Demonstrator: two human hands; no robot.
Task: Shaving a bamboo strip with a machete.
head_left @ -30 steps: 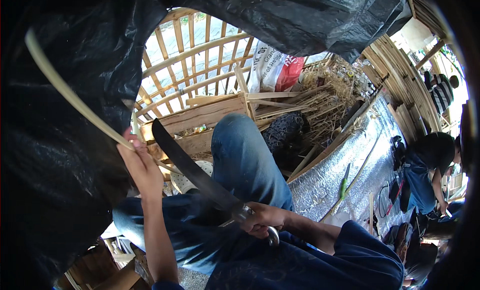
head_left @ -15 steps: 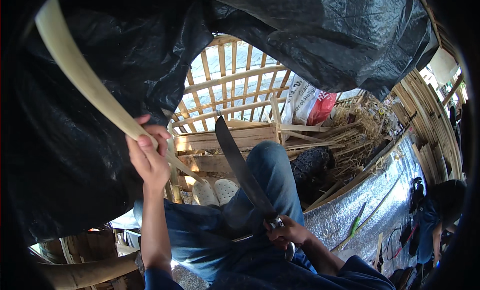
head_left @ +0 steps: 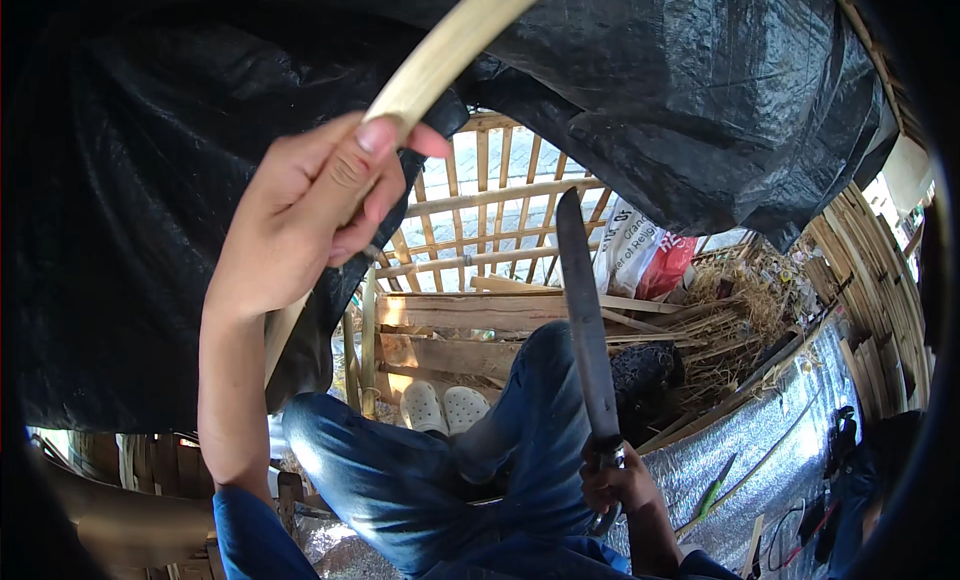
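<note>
From where I'm standing, the seated person's left hand (head_left: pixel 310 195) is closing around a pale bamboo strip (head_left: pixel 450 55), thumb pressing along its flat face and fingers curling behind, a pinch that is probably keeping so long a piece from twisting. The strip is slanting up past the top of my view, while its lower part is showing again behind the wrist; where it is ending down there, I can't tell. Low on the other side, the right hand (head_left: pixel 612 485) is gripping a machete by its handle, the dark blade (head_left: pixel 588 320) standing nearly upright and well apart from the strip, an angle that seems to be keeping its edge off the bent legs in blue jeans (head_left: pixel 400 480). Pale perforated clogs (head_left: pixel 445 408) are sitting side by side before the wooden boards (head_left: pixel 470 310). A black plastic sheet (head_left: pixel 150 180) is hanging around the bamboo lattice (head_left: pixel 490 195), perhaps for shade. To the right, a green-handled knife (head_left: pixel 713 492) is lying beside a thin stick on the silvery foil mat (head_left: pixel 770 445), likely within the right hand's reach, and dry straw (head_left: pixel 745 300) is heaping up beyond.
</note>
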